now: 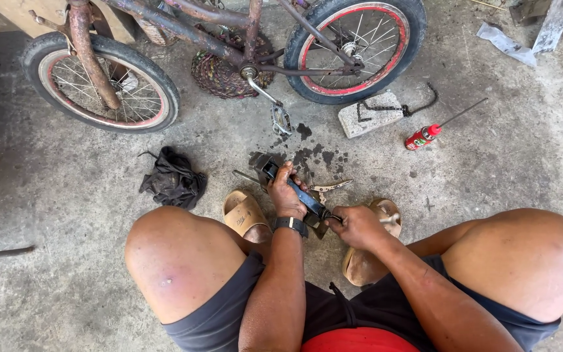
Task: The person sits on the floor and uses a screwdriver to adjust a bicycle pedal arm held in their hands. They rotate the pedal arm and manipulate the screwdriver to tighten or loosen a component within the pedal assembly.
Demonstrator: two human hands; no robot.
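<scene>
A crumpled black rag (173, 179) lies left on the concrete. My left hand (286, 193) grips a dark metal crank-like bar (294, 189) low between my tan sandals; my right hand (358, 227) pinches its near end. A red spray can (421, 137) lies right.

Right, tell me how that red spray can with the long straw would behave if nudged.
The red spray can lies on its side on the concrete floor, so it would probably roll. It looks small, likely light. Its thin straw seems apt to bend or pop off.
</scene>
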